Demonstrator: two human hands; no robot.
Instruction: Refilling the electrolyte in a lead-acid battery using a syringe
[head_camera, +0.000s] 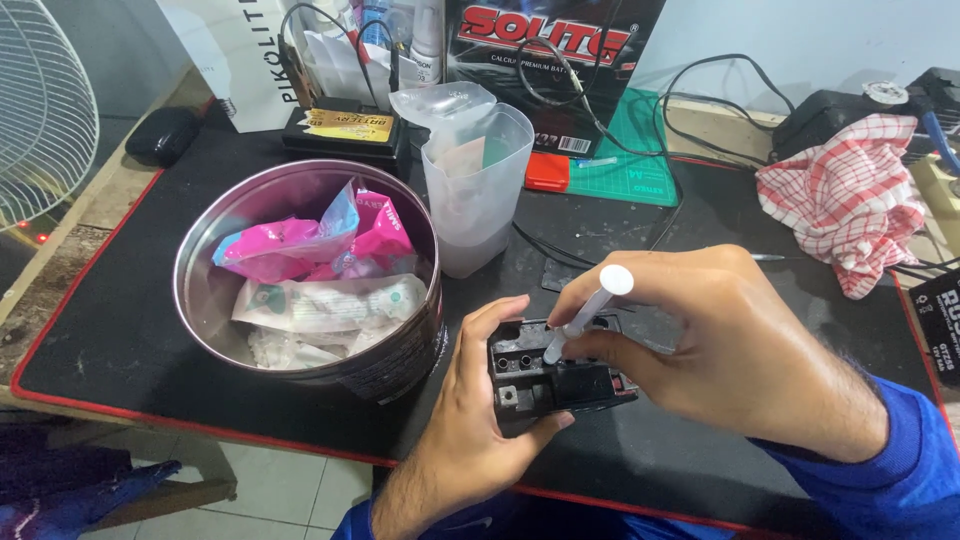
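My left hand (470, 420) grips a small black battery (548, 380) from its left side, holding it on the black mat (130, 330). Several round filler holes show along the battery's top. My right hand (730, 350) holds a white syringe (588, 312) tilted, its tip down at one of the holes and its plunger head up to the right.
A round metal tin (225, 225) with pink and white sachets stands to the left. Behind it stand a translucent plastic jug (478, 190), a black box, bottles and cables. A red-checked cloth (850, 200) lies at the right. A fan grille (40, 110) is far left.
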